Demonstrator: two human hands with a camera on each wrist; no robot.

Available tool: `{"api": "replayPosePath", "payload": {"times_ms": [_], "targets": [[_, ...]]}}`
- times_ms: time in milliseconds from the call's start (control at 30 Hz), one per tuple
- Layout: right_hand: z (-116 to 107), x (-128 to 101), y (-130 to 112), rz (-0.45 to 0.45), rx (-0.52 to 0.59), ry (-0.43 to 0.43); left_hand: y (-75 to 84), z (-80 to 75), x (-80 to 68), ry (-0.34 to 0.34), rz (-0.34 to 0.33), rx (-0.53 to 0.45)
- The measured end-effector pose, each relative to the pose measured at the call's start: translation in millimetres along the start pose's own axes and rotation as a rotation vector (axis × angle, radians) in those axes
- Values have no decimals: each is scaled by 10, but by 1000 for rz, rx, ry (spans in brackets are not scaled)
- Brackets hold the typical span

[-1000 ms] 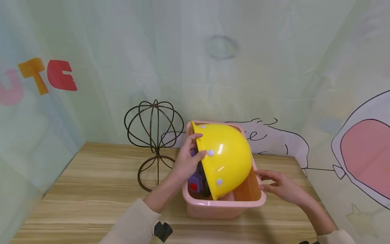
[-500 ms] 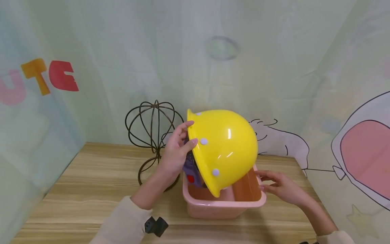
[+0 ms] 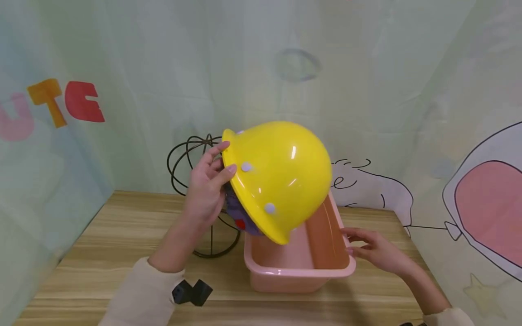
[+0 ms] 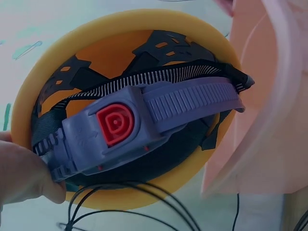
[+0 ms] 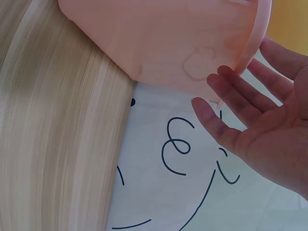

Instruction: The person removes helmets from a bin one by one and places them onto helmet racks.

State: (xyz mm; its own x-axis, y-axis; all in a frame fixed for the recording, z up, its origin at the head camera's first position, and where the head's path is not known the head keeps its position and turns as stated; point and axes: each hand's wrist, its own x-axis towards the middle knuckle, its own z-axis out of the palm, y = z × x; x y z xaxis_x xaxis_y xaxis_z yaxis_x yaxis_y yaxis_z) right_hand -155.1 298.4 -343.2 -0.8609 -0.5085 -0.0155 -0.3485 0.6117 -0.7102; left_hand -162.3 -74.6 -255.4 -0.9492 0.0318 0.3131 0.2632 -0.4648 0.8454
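Observation:
A yellow hard hat (image 3: pixel 281 176) is tilted on its side above the pink bin (image 3: pixel 299 272), its crown toward the right. My left hand (image 3: pixel 205 188) grips its brim, thumb on the outside and the other fingers partly hidden at the edge. Inside the hat, the left wrist view shows a purple-grey headband (image 4: pixel 187 103) with a red knob (image 4: pixel 115 124) and black straps. My right hand (image 3: pixel 377 249) touches the bin's right rim with extended, relaxed fingers; in the right wrist view they lie alongside the bin wall (image 5: pixel 159 43).
A dark wire stand (image 3: pixel 179 158) with a round cage top stands left of the bin, partly behind the hat and left hand. Both stand on a wood-grain table (image 3: pixel 110 253). A printed curtain (image 3: pixel 163 68) hangs behind and at both sides.
My left hand has lifted the hard hat out of the bin and moved it up and left, in front of the wire stand. The right hand and bin stay put.

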Motion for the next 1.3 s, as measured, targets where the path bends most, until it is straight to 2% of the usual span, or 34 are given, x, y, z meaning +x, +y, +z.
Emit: {"api": "replayPosePath", "payload": {"times_ms": [300,567,867,1133,1300], "targets": [[11,14,15,18,8,7,167,-198,21,9,73,-92],[10,17,3,18,4,7,266,-372,15,42,96,-198],[11,19,1,20,0,3,291,-619,7,82,167,-416],[6,20,-7,31,13,-1,284,-804,-39,162,190,-515],[6,18,-2,30,11,-1,256,-894,-59,178,197,-574]]}}
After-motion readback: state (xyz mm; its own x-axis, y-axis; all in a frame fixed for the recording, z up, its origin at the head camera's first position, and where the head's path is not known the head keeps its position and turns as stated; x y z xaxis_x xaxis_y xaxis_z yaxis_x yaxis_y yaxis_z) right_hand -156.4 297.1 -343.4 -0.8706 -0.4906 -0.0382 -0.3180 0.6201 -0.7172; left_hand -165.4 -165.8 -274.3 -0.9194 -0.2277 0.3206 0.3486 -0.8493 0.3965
